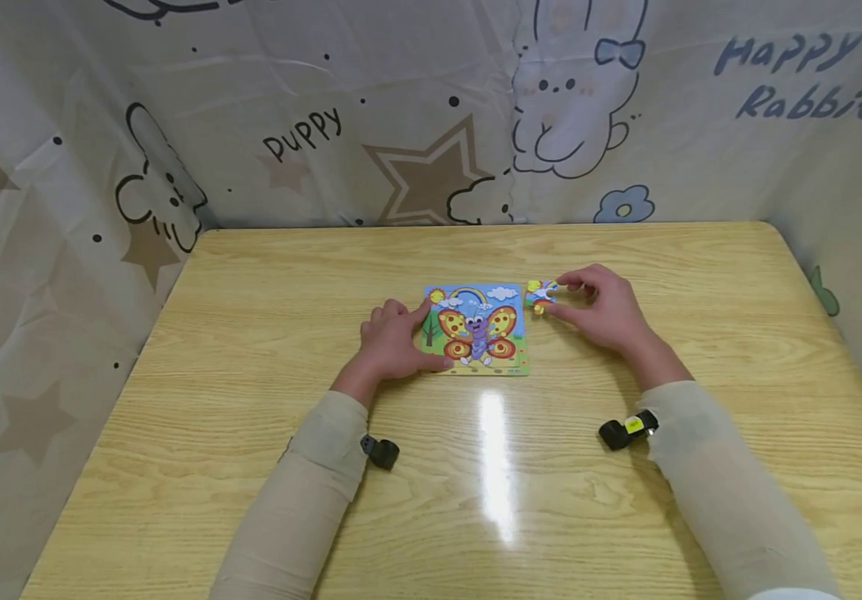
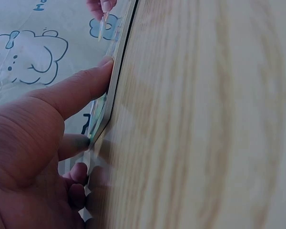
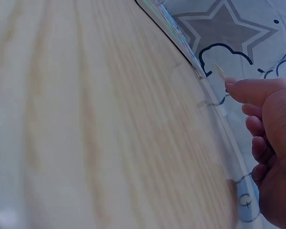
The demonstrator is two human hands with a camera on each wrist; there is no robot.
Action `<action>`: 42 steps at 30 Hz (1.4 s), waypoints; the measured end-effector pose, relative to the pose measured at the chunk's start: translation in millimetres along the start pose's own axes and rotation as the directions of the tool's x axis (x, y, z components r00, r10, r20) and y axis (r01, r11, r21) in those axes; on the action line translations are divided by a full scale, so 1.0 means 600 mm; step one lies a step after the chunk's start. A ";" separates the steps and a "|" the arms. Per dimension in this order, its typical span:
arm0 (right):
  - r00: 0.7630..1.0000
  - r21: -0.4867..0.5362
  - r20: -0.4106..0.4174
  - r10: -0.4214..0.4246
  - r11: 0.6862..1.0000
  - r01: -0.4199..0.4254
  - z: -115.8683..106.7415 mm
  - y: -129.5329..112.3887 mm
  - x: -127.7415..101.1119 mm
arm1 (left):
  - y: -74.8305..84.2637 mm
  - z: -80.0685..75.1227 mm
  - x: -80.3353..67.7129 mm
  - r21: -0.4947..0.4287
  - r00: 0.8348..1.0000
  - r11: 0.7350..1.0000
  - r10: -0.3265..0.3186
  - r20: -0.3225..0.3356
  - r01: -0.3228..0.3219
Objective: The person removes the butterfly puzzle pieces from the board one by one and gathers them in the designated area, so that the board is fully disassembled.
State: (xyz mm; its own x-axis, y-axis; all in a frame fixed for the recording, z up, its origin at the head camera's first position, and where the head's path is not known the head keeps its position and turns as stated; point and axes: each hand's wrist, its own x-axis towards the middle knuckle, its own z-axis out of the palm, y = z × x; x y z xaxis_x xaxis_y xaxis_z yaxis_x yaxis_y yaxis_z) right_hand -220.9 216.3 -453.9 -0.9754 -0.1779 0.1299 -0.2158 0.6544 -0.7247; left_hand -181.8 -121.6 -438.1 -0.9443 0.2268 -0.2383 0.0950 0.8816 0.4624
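A square butterfly puzzle board (image 1: 478, 333) lies flat on the table. My left hand (image 1: 395, 340) holds it at the left side, the index finger by the upper left edge and the thumb over the lower edge. In the left wrist view, the thumb (image 2: 88, 86) presses against the board's rim (image 2: 118, 78), and the other fingers are bent below. Just right of the board, my right hand (image 1: 605, 307) pinches a small, colourful puzzle piece (image 1: 536, 295) between thumb and index finger. Seen from the right wrist, that piece appears thin and edge-on above the thumb tip (image 3: 231, 82).
The light wooden table (image 1: 251, 417) reaches back to a printed cloth curtain (image 1: 401, 100) that also hangs at both sides. Small black cameras are strapped to the left wrist (image 1: 381, 452) and the right wrist (image 1: 626, 429). A bright reflection shows in front of the board.
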 end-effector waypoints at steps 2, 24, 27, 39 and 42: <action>1.000 -0.008 0.000 0.001 1.000 -0.001 -0.003 0.003 0.000 | 0.000 0.001 0.000 0.001 1.000 1.000 -0.002 0.000 0.002; 1.000 -0.038 0.026 0.001 0.999 0.000 0.000 0.025 0.004 | -0.002 0.002 -0.003 0.008 1.000 1.000 0.004 0.003 -0.004; 1.000 -0.049 0.028 -0.001 0.999 0.003 0.000 0.026 0.003 | -0.002 0.002 -0.003 0.006 1.000 1.000 0.005 0.004 -0.005; 1.000 -0.050 0.025 0.002 0.999 0.000 -0.001 0.028 0.003 | -0.001 0.001 0.000 0.000 1.000 1.000 0.005 -0.006 -0.005; 1.000 -0.033 0.022 0.009 0.999 -0.008 -0.002 0.025 0.003 | -0.001 0.000 0.000 -0.002 1.000 1.000 0.007 -0.007 -0.007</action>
State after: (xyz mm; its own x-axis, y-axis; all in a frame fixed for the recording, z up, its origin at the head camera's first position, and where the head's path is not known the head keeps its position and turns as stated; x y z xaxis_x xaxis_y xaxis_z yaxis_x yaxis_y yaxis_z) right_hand -226.1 226.9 -463.7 -0.9761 -0.1885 0.1082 -0.2092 0.6794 -0.7033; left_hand -181.9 -122.1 -438.6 -0.9458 0.2305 -0.2289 0.1015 0.8791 0.4656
